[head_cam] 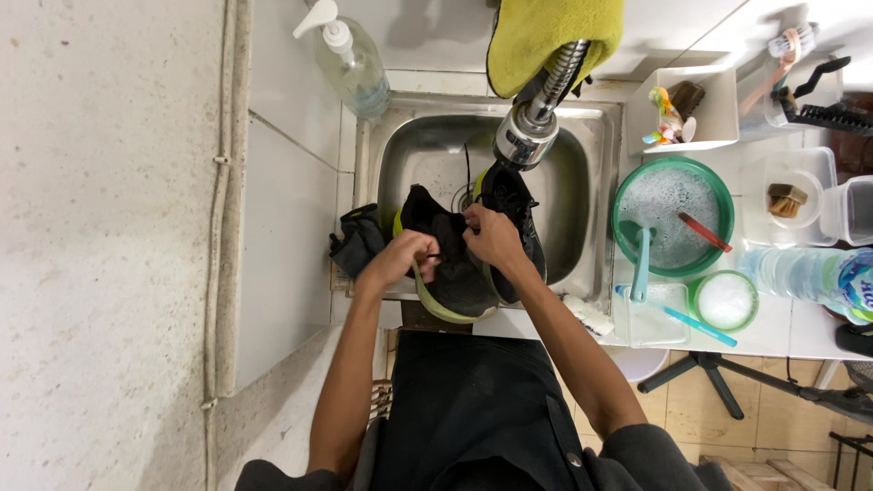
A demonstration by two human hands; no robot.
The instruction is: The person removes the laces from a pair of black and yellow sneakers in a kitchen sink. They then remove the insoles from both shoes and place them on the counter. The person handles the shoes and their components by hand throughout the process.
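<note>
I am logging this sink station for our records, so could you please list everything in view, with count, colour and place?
shoes: two, black with lime-green soles, at the sink's front edge
sink: one, steel, centre
faucet: one, metal, above the sink
towel: one, yellow-green, draped over the faucet's hose
dispenser bottle: one, clear, left of the sink
cloth: one, dark, left sink rim
basin: one, green, soapy water, right counter
small bowl: one, green, right counter
left hand: one, on the nearer shoe
right hand: one, on the same shoe
</note>
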